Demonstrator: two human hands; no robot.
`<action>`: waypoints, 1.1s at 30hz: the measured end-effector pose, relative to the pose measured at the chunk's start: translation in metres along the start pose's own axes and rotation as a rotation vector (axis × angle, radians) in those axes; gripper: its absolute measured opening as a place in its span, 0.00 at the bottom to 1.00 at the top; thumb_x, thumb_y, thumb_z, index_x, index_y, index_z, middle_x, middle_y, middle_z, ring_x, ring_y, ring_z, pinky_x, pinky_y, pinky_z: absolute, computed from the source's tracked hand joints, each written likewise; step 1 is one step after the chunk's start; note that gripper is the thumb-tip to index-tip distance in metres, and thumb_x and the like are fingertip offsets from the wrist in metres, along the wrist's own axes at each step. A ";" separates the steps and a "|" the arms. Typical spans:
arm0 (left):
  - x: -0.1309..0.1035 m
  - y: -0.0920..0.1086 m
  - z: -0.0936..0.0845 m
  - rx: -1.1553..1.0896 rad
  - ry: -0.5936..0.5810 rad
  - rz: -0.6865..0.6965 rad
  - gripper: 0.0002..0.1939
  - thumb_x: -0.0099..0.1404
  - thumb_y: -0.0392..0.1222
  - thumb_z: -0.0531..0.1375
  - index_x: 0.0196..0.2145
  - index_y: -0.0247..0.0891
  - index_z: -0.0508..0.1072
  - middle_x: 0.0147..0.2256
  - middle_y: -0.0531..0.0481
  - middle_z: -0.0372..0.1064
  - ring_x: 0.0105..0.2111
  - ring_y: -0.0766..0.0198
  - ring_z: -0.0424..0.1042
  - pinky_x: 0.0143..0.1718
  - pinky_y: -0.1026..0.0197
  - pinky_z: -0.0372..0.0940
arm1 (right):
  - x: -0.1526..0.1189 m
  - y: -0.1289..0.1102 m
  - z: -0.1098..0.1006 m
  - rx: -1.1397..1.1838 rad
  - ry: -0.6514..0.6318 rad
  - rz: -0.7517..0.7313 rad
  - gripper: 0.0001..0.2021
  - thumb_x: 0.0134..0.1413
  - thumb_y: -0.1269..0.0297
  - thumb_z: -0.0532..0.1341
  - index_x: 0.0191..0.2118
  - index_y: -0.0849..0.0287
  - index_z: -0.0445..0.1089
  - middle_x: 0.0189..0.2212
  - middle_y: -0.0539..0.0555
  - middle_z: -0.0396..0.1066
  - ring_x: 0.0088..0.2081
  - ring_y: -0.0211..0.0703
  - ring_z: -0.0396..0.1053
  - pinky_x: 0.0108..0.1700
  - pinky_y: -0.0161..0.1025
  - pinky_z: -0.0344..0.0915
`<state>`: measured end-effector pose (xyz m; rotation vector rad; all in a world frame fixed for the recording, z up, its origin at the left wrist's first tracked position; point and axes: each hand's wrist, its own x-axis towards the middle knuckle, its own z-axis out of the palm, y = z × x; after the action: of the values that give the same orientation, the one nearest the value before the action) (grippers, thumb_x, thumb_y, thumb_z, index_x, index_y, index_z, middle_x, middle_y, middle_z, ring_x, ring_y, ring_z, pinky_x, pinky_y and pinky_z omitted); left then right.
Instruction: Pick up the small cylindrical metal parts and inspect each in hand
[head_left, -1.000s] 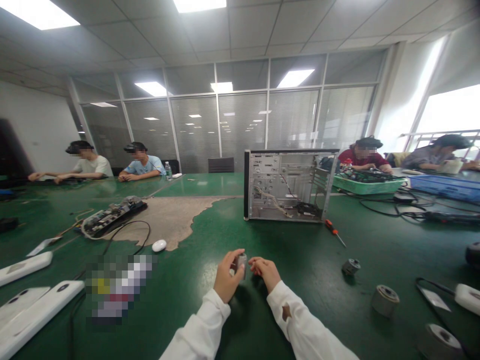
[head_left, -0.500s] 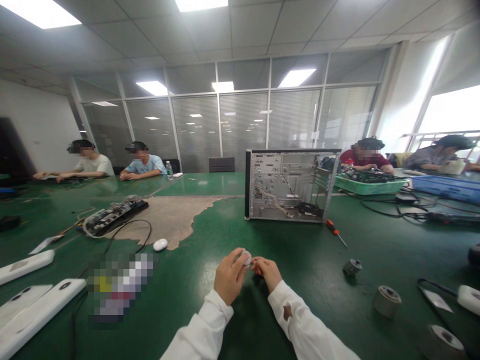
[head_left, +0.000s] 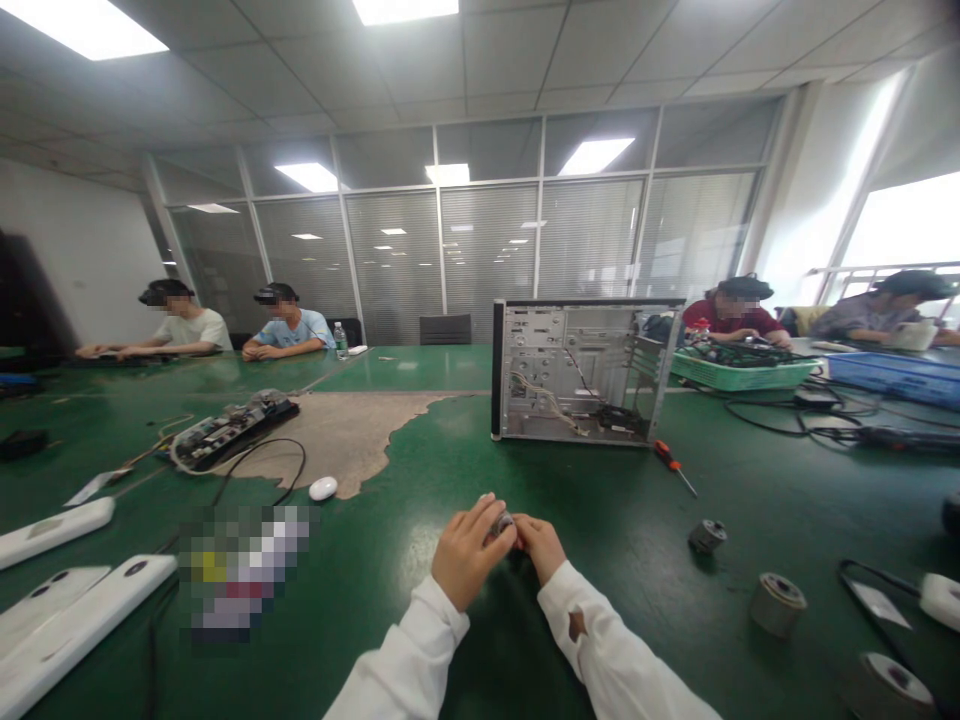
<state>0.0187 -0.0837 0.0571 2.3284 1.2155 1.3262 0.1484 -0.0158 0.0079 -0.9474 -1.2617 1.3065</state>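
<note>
My left hand is closed, fingers and thumb curled round a small round grey metal part. Its exact kind is hard to make out, as the fingers cover most of it. My right hand meets it from the right, fingertips pinched together against the part's side. Whatever lies between those fingertips is hidden. Both hands are just above the green table, in front of an open computer case that stands upright.
An orange-handled screwdriver lies right of the case, with metal cylinders nearer. Left are a white oval object, a circuit assembly and white casings. Green and blue baskets, cables and several seated people are farther off.
My left hand has moved slightly right and turned over the round part, whose face now looks darker. The hands are closer together, with my right hand's fingers more tightly bunched.
</note>
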 end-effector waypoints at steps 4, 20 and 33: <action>0.002 0.004 0.000 -0.087 -0.015 -0.067 0.12 0.58 0.37 0.52 0.38 0.46 0.70 0.48 0.44 0.62 0.53 0.55 0.54 0.48 0.51 0.46 | 0.000 0.000 -0.001 -0.008 0.001 -0.002 0.12 0.33 0.61 0.56 0.10 0.61 0.64 0.11 0.47 0.59 0.18 0.34 0.55 0.22 0.33 0.51; -0.001 -0.003 0.004 0.287 0.078 -0.106 0.19 0.57 0.32 0.51 0.45 0.47 0.66 0.43 0.42 0.63 0.40 0.55 0.61 0.41 0.55 0.53 | 0.002 0.003 0.001 0.040 -0.021 0.008 0.11 0.33 0.66 0.53 0.09 0.61 0.64 0.14 0.49 0.63 0.19 0.33 0.57 0.23 0.33 0.54; -0.001 -0.022 0.014 -0.460 0.389 -0.580 0.18 0.45 0.38 0.62 0.37 0.41 0.70 0.30 0.50 0.66 0.26 0.65 0.63 0.30 0.64 0.59 | 0.003 0.009 0.000 0.057 -0.014 0.011 0.14 0.32 0.66 0.53 0.05 0.60 0.56 0.21 0.52 0.68 0.21 0.33 0.61 0.25 0.32 0.56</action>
<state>0.0168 -0.0672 0.0369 1.3087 1.3593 1.6393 0.1465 -0.0118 -0.0005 -0.9079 -1.2252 1.3522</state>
